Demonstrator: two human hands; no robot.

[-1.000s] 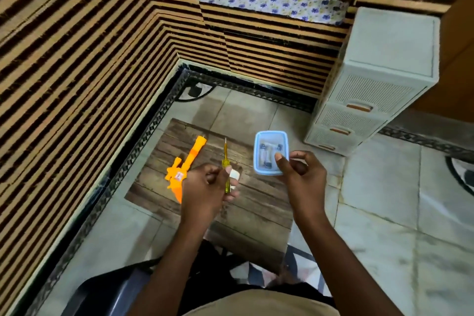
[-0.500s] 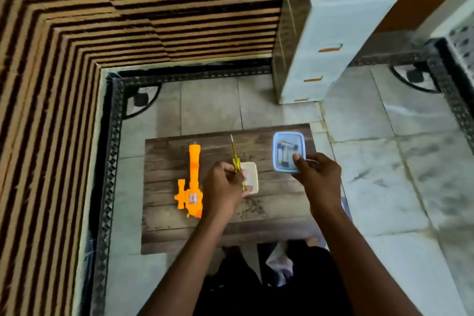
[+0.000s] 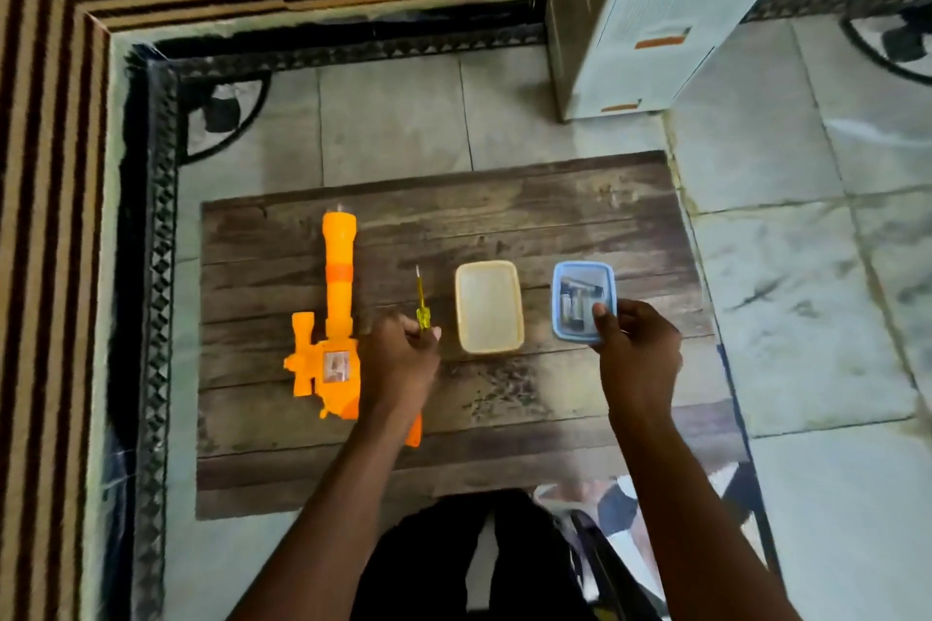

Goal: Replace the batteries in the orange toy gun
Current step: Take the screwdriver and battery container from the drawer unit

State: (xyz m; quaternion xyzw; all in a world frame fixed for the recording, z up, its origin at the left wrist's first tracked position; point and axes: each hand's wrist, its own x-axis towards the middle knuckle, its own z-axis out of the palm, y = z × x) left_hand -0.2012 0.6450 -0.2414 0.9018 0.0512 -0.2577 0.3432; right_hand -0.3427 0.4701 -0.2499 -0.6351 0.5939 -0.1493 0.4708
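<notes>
The gun [image 3: 337, 318] lies flat near the left edge of the tabletop [image 3: 580, 393], barrel pointing to the far edge and grip toward the near edge, where the left forearm covers part of it. A small grey panel shows on its body; whether that is the battery cover cannot be told.

The left hand [image 3: 398, 363] is curled round the yellow handle of a screwdriver [image 3: 421, 305], just beside the gun, shaft pointing to the far edge. Whether the tool rests on the tabletop or is lifted is unclear. The right hand [image 3: 638, 358] pinches the near end of a blue box [image 3: 584, 300] toward the right edge, thumb on its rim. Dark cylinders inside look like batteries, though blur hides detail. Between the two hands sits a pale tub [image 3: 489, 307], touched by neither; it looks empty.

By the look of it, the gun is moulded plastic: light, stiff, hollow, and smooth enough to slide on the wood when pressed with a driver. The best hold is probably across the thick body round the panel, palm pressing down, or by the grip; the long barrel would act as a lever and let it twist. The cover and any small screw are the fragile parts, so the driver wants steady, square pressure. A loose screw could roll off the tabletop, and the tub seems a sensible place for it. The task appears to be at its start, with the gun not yet opened.
</notes>
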